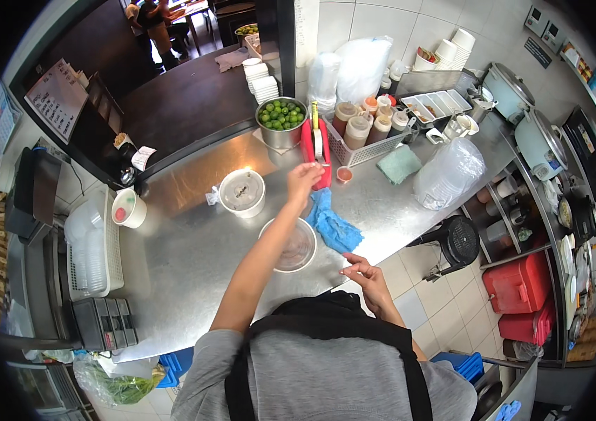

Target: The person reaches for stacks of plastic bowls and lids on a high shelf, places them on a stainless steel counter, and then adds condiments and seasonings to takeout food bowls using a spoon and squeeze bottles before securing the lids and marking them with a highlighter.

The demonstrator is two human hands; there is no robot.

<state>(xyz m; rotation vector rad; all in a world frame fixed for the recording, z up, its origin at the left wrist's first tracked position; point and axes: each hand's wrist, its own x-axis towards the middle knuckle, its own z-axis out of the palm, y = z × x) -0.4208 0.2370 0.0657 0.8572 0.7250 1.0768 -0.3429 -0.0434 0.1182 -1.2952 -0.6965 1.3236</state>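
My left hand (302,184) reaches over the counter to the front end of a red tape dispenser (307,144). Its fingertips are bunched beside the cutting edge; whether they pinch the tape is too small to tell. Lower right, at the counter's edge, is my right hand (369,281), thumb and forefinger apart, with nothing visible between them. Under my left forearm stands a round white tub with a clear lid (300,247), partly hidden. A second lidded white tub (242,192) is farther left, a small knotted plastic bag (213,197) against it. A crumpled blue cloth (334,223) lies between my hands.
Behind the dispenser are a steel pot of green limes (280,118) and a grey basket of sauce bottles (366,150). A small sauce cup (345,174), green cloth (399,163) and bagged plastic containers (448,173) sit rightward. A white basket of lids (111,252) borders the left.
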